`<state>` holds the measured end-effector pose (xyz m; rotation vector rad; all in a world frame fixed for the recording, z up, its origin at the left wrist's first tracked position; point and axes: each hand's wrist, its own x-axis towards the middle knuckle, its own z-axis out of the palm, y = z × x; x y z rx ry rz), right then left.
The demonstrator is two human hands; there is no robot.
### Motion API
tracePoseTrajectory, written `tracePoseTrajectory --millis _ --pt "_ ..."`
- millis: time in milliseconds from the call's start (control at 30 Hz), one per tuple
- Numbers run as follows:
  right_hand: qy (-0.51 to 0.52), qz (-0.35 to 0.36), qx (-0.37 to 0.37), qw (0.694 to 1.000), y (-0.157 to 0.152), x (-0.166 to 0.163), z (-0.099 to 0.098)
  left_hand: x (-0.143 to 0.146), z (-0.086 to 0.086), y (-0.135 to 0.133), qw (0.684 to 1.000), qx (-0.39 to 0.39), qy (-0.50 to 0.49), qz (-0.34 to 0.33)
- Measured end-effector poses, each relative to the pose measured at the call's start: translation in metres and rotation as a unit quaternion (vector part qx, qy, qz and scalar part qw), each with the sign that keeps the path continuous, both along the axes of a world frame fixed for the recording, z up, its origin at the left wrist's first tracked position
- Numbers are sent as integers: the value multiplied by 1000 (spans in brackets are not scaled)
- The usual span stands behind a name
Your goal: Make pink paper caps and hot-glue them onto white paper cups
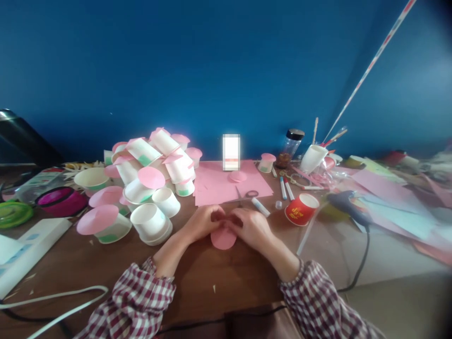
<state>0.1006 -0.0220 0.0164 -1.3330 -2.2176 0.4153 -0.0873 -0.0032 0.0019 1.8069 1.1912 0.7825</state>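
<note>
Pink disc (223, 240) held over the near table (226, 273), between both hands, not yet on a cup. Left hand (202, 223) and right hand (254, 228): fingers closed in a pinch at its far edge; exact fingertip contact partly hidden. Disc looks cut round already; whether its shaping is finished, can't tell. Just beyond: scissors (251, 193) and white tube (260, 207), both lying free. Spare disc (238, 177) on pink sheets (208, 186), so some looks left. To the left, piled pink-topped cups (143, 150), seemingly done, the bulk; plain cups (148, 220) in front show no disc, likely left over.
</note>
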Motion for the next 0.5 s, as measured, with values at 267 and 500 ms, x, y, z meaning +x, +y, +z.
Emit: tracePoseTrajectory --millis 267,500 --pt "-133 -256 32 957 11 40 11 3 0 -3 996 64 62 7" --pt "-116 -266 -24 957 14 46 4 3 0 -1 987 130 90 22"
